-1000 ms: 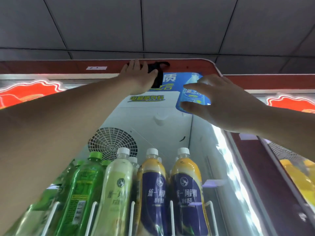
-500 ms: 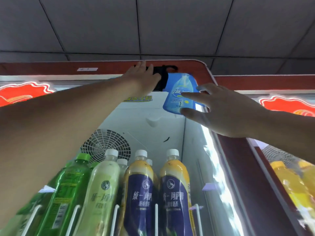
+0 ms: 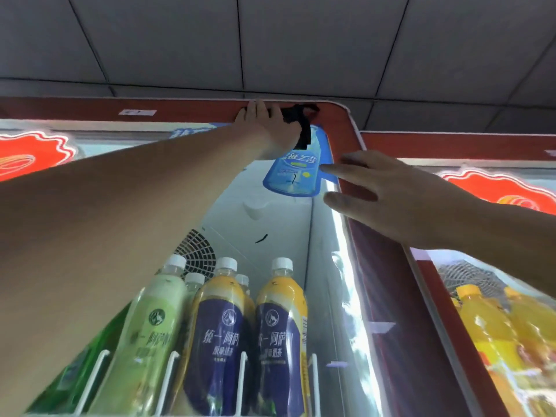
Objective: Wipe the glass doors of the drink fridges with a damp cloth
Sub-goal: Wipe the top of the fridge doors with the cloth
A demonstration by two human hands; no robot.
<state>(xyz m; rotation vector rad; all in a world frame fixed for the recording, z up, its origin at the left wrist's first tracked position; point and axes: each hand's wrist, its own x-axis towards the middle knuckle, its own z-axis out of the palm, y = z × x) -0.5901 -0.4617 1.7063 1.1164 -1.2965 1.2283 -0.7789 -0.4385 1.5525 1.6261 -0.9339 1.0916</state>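
Head view: the left hand (image 3: pixel 267 130) presses a black cloth (image 3: pixel 302 121) with straight fingers against the top right corner of the fridge's glass door (image 3: pixel 279 224), above a blue sticker (image 3: pixel 293 173). The right hand (image 3: pixel 388 194) is at the door's right edge, fingers spread and relaxed; contact is unclear. Bottles (image 3: pixel 279 326) stand inside.
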